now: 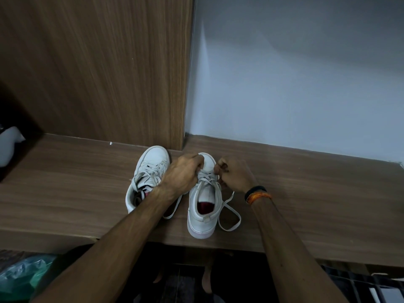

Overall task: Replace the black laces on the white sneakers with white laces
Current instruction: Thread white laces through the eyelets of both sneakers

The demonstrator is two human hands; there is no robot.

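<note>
Two white sneakers stand side by side on a wooden ledge (65,193), toes pointing away from me. The left sneaker (150,169) is laced with a white lace. The right sneaker (202,206) carries a white lace (229,213) whose loose end loops onto the ledge at its right. My left hand (183,173) grips the lacing at the front left of the right sneaker. My right hand (234,173) pinches the lace at the front right of the same sneaker. No black lace shows.
A wooden cabinet panel (98,73) rises behind the left sneaker, with a pale wall (295,73) to its right. A white object (9,145) sits at the far left. A green plastic bag (24,274) lies below the ledge at left.
</note>
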